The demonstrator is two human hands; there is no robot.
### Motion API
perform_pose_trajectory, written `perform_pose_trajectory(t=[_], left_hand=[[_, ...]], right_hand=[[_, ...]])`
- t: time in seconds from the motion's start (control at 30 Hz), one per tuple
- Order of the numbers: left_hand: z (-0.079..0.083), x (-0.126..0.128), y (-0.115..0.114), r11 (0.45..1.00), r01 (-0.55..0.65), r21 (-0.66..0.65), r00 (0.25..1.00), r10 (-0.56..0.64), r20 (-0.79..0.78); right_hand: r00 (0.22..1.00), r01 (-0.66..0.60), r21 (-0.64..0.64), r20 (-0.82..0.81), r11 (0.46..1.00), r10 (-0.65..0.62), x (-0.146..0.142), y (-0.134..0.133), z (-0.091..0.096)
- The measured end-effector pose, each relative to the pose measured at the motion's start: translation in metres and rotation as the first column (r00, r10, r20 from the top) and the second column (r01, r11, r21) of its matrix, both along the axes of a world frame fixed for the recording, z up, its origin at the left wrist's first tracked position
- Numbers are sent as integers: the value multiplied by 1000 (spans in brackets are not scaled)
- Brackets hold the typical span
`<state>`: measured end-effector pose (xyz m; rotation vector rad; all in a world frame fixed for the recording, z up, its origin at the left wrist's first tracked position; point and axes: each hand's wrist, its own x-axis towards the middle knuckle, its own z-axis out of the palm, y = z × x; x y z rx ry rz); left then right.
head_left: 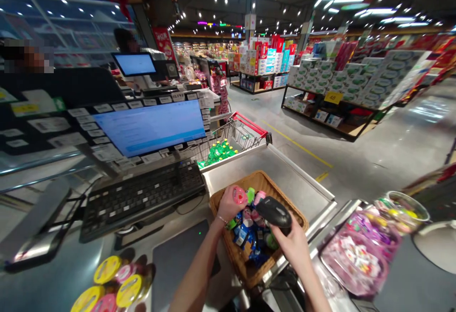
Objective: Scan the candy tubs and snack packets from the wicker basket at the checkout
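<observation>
A small container with a round pink lid [240, 194] is gripped by my left hand [228, 205] above the left part of a wicker basket [261, 177]. My right hand [292, 241] is closed around the handle of a black barcode scanner [274, 211], whose head points left over the basket. Below both hands the basket holds blue snack packets [251, 241], pink-and-white items and green-topped containers. Part of these contents is hidden by the scanner. The basket rests on a metal counter [285, 172].
A monitor [153, 124] and black keyboard [142, 195] stand left. Yellow- and pink-lidded tubs [128, 290] sit at lower left. Pink trays of sweets [359, 255] lie right. Behind the counter is a shopping cart [245, 131] with green bottles [220, 151]. Another person [126, 41] is beyond.
</observation>
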<state>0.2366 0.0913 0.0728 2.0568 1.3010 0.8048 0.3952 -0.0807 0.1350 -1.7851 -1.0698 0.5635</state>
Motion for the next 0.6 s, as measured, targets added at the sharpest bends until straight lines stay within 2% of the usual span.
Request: perform_pose_trajectory(t=[0.03,0.1,0.2,0.3,0.4,0.5,0.6], left_hand=[[3,-10,-8,999,-34,9,993,33,112],[5,-31,-24,994,-76,-75,961,93,260],[2,-58,-46,970,-91,-224,888,181,423],[-3,-81,-65,963,-129,-236,816,238,527],[-4,-101,-82,968,-198,-153,795,250,553],[-2,-120,-97,957,-290,25,831,239,503],[3,-137,-110,918,-330,221,882,216,419]], right_hand=[[1000,-8,-23,16,1000,8,-2,-1,3],[998,-38,-81,44,996,42,-9,-2,8],[988,-113,-141,91,984,126,-23,-4,15],[966,-187,-143,153,972,209,-39,-5,19],[937,-267,-149,192,952,293,-55,-7,20],[911,-321,-179,212,930,355,-69,-9,20],[889,-362,-180,226,914,397,-79,-12,21]])
